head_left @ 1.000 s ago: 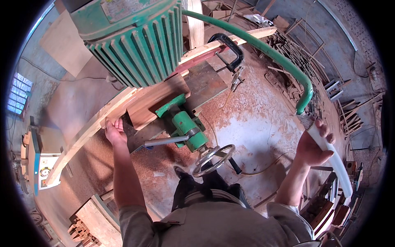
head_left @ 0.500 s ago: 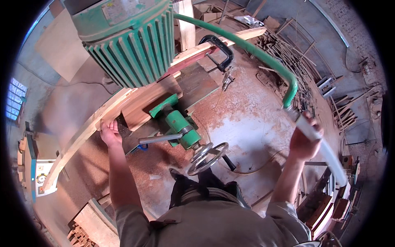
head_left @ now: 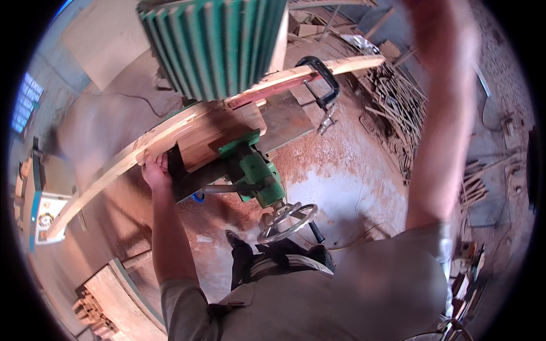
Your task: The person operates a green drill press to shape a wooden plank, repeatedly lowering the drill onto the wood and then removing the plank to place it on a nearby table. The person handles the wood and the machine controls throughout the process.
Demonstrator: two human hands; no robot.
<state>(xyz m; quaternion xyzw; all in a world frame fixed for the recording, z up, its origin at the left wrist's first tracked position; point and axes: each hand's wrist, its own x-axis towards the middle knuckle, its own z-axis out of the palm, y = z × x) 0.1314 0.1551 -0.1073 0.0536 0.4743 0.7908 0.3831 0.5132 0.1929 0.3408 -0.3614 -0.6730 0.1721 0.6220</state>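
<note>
My left hand (head_left: 156, 172) is closed on the near edge of a long curved wooden beam (head_left: 122, 159), left of the machine. My right forearm (head_left: 441, 125) reaches up along the right side, blurred, and its hand lies past the top edge. A black C-clamp (head_left: 325, 82) grips the beam's right part beside a reddish strip. A wooden block (head_left: 219, 139) sits between the beam and a green screw clamp (head_left: 261, 176) with a metal handwheel (head_left: 290, 224). Above the beam hangs a green ribbed motor (head_left: 213, 48), which hides part of it.
Thin wood offcuts (head_left: 392, 102) are heaped at the far right. A white control panel (head_left: 48, 219) stands at the left, near the beam's end. Boards (head_left: 122, 301) and small stacked blocks lie at the lower left. Sawdust covers much of the floor (head_left: 318, 148).
My right arm has swung up and forward from the green lever's white handle; the lever no longer shows. My left hand stays at the beam. The whole view has shifted a little.
</note>
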